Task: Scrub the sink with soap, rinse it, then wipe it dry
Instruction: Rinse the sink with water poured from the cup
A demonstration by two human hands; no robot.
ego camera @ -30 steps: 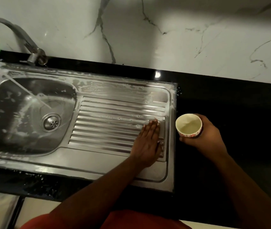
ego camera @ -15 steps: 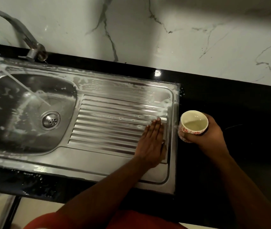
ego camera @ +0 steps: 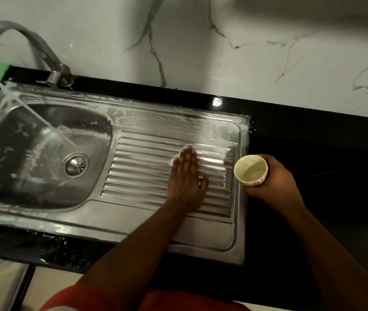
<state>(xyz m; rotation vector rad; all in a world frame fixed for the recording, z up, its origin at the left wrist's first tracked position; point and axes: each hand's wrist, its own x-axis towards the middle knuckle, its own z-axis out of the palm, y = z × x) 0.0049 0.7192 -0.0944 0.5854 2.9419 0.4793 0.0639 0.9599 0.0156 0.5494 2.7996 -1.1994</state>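
One cup of pale liquid in curled right hand fingers; left hand fingers straight on sink.

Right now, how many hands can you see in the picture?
2. The left hand lies flat on the ribbed drainboard; the right hand holds a cup just right of it.

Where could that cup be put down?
The black counter right of the sink, up to the marble wall, is bare. So is the sink's flat front strip, left of the arm. Crowded: the ribs under the left hand, the basin under running water.
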